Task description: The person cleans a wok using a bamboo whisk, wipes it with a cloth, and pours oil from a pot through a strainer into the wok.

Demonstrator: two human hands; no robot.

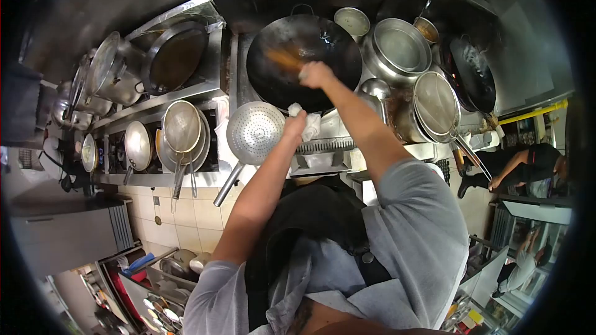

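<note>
A large black wok [261, 77] sits on the burner in front of me, with light steam over it. My right hand [318, 75] reaches over the wok, closed around an orange-brown brush [284, 59] that is smeared by motion against the inner wall. My left hand [295, 123] is closed on a white cloth [311, 126] at the wok's near rim; the wok's handle there is hidden, if the hand covers one. A perforated strainer ladle [254, 133] lies just left of my left hand, its handle pointing towards me.
At right stand a steel pot [397, 46], a ladle [376, 89], a mesh strainer [436, 104] and a second wok [475, 77]. A dark pan [178, 59] and several strainers [182, 126] are at left. Another person [518, 164] stands at far right.
</note>
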